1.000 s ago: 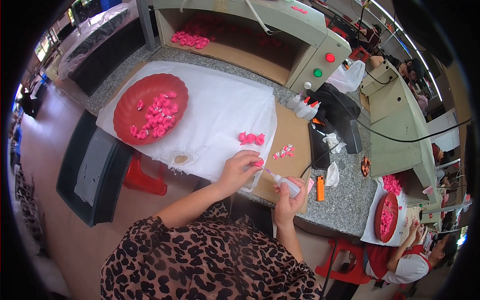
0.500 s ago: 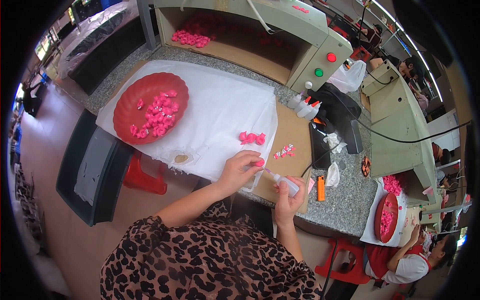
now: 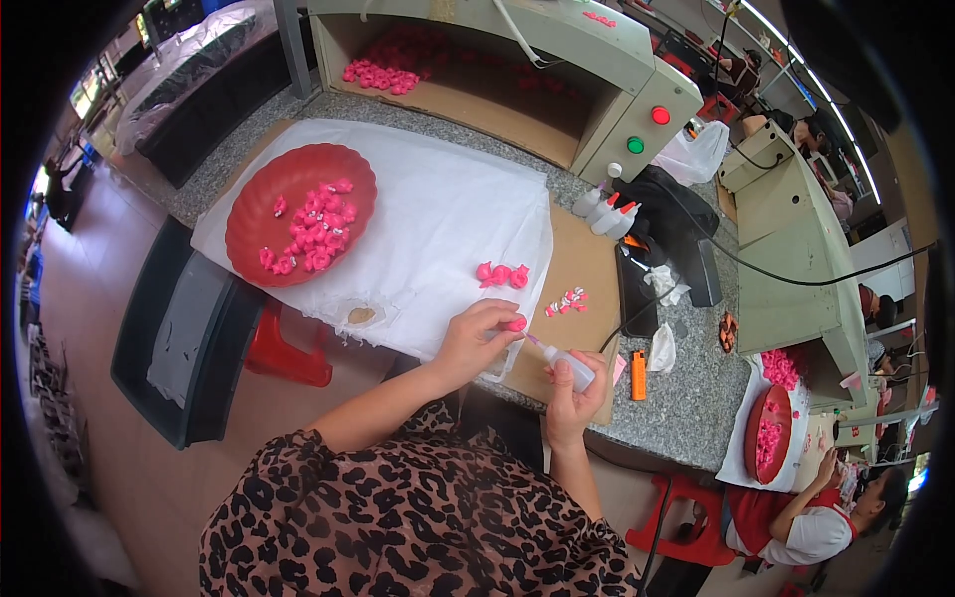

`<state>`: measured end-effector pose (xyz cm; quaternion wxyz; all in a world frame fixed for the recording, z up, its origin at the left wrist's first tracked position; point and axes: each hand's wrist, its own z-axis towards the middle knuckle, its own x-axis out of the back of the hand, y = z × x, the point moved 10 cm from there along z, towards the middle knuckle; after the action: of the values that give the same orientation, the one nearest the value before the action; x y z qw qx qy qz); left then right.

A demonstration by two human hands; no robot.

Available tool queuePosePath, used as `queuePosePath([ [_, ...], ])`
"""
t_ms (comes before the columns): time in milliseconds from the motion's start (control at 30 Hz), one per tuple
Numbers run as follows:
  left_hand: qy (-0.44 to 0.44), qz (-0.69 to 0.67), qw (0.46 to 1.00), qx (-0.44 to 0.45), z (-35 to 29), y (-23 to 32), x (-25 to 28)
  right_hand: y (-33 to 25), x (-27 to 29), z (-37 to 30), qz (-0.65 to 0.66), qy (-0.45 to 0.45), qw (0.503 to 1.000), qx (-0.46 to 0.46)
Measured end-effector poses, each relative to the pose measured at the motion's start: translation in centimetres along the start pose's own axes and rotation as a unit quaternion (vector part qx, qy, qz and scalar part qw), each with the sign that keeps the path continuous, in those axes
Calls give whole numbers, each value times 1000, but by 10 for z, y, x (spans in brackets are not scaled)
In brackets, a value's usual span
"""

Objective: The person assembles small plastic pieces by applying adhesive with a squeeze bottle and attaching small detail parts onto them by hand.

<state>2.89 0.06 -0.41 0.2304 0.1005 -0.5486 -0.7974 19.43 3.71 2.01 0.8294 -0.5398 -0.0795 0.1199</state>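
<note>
My left hand (image 3: 468, 343) pinches a small pink molded piece (image 3: 515, 324) between thumb and fingers. A white squeeze bottle (image 3: 575, 370) with a thin nozzle is gripped in my right hand (image 3: 577, 403). Its tip points at the pink piece and lies against it or very close; I cannot tell which. Just beyond, a few pink figures (image 3: 501, 275) rest at the edge of the white sheet (image 3: 438, 209). Several tiny pink and white bits (image 3: 567, 301) lie on the brown board (image 3: 589, 269). A red scalloped dish (image 3: 254, 214) on the left holds many pink pieces.
A pale machine (image 3: 637, 90) with an open slot holding pink pieces stands at the back. White bottles (image 3: 607, 214), an orange lighter (image 3: 639, 376), crumpled tissue (image 3: 662, 348) and a black cable lie to the right. A co-worker (image 3: 811, 522) sits at far right.
</note>
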Motion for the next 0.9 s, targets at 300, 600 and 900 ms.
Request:
queuePosePath([
  [300, -18, -12, 1000, 6, 1, 1, -3, 5, 5, 2, 29, 20, 999, -15],
  [600, -28, -20, 999, 9, 1, 1, -4, 10, 7, 2, 49, 22, 997, -49],
  [900, -148, 45, 988, -18, 5, 12, -17, 30, 16, 12, 174, 35, 975, -132],
])
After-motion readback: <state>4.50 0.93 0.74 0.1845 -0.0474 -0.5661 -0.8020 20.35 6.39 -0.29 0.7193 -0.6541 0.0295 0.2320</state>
